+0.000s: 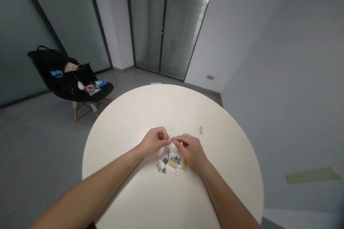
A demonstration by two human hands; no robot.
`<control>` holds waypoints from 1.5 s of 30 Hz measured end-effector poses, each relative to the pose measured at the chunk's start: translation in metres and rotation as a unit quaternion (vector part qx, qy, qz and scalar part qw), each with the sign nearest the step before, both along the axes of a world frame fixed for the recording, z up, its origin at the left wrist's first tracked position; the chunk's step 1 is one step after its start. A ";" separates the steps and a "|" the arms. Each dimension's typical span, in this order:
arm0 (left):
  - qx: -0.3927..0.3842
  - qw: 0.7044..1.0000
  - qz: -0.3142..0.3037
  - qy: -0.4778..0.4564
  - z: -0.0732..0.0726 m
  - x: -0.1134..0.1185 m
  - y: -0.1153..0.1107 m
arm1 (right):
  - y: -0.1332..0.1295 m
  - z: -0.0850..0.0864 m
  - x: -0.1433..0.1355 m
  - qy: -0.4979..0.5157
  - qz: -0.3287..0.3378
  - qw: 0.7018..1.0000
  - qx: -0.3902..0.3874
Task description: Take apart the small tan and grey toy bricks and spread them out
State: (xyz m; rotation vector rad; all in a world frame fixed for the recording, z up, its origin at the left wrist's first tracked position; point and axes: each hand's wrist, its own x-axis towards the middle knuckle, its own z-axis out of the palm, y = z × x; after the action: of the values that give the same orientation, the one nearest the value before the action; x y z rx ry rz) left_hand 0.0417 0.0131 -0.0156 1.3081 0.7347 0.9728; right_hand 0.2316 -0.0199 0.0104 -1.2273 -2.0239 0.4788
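Observation:
Between my two hands is a small blue-grey building brick, held just above the table. My right hand pinches it between thumb and forefinger. Fingertips of my left hand are pressed together at the brick's left side; whether they grip the same brick or a tiny second piece is too small to tell. Below the hands lies a loose pile of toy bricks in grey, white and tan, with a tan plate on top and a dark grey piece to its left. Another tan plate lies at the pile's right edge.
The bricks lie on a round white table. Off to the right, apart from the pile, is a single tan studded plate. Beyond the table at left stands a black chair with a bag and small items on it. A wall rises on the right.

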 end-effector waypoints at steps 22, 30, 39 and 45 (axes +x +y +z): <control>0.024 0.996 0.048 0.073 -0.001 -0.001 0.002 | 0.026 -0.010 0.081 0.092 -0.167 0.977 -0.100; 0.029 0.995 0.046 0.084 -0.001 -0.003 0.002 | 0.026 -0.012 0.113 -0.033 -0.197 0.961 -0.192; 0.032 0.996 0.042 0.079 -0.003 -0.004 0.003 | 0.028 -0.017 0.114 -0.097 -0.215 0.956 -0.175; 0.030 0.996 0.043 0.076 -0.002 -0.004 0.003 | 0.030 -0.021 0.117 -0.100 -0.230 0.955 -0.158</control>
State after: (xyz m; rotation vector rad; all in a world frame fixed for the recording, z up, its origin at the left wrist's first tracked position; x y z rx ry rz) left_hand 0.0379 0.0157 -0.0173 1.4246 0.8909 0.9781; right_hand 0.3486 0.0098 -0.0108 -1.9504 -1.7755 0.4721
